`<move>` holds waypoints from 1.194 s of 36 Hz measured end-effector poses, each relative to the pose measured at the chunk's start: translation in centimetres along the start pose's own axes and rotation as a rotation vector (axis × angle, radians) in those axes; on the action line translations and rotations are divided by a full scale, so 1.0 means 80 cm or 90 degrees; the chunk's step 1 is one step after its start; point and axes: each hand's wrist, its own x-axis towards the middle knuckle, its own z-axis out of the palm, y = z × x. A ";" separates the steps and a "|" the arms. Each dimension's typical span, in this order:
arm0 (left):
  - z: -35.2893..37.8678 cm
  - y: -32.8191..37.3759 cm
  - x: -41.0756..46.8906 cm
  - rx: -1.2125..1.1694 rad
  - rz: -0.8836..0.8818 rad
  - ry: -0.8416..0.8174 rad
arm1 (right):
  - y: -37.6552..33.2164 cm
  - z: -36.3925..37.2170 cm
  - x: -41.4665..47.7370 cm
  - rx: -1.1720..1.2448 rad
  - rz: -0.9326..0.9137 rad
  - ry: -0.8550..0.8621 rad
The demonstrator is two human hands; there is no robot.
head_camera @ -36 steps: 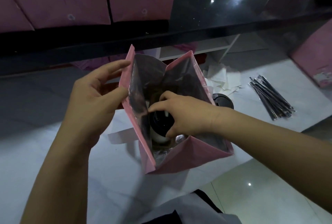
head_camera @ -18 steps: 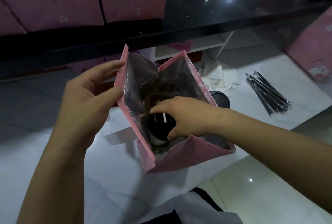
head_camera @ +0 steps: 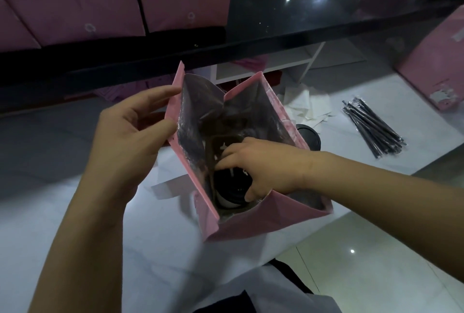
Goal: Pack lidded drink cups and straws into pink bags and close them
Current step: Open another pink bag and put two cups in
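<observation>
A pink bag [head_camera: 263,217] with a silvery lining stands open on the white table [head_camera: 62,212]. My left hand [head_camera: 130,136] holds the bag's left wall near its top, thumb on the edge and fingers behind it. My right hand [head_camera: 261,169] reaches down inside the bag, its fingers curled round the black lid of a drink cup [head_camera: 231,187] with a white body. The cup sits low in the bag by the left wall. A second black-lidded cup [head_camera: 310,136] stands behind the bag's right side, mostly hidden. Black wrapped straws [head_camera: 371,126] lie in a pile at the right.
White paper scraps [head_camera: 306,104] lie behind the bag. Pink boxes [head_camera: 431,61] stand at the right edge and pink bags [head_camera: 75,3] line the back above a black counter edge [head_camera: 226,51]. A white shelf [head_camera: 266,64] sits beneath it. The table's front right corner drops to tiled floor [head_camera: 364,250].
My right hand has pushed the cup lower into the bag. The left hand keeps hold of the bag's left wall. The view has shifted slightly.
</observation>
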 end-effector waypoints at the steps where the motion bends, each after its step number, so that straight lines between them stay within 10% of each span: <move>1: 0.000 0.000 0.000 0.002 0.001 -0.001 | 0.001 0.001 -0.003 0.000 -0.007 -0.006; 43: 0.016 0.006 -0.022 0.091 -0.090 -0.104 | -0.003 0.046 -0.007 -0.049 -0.109 -0.018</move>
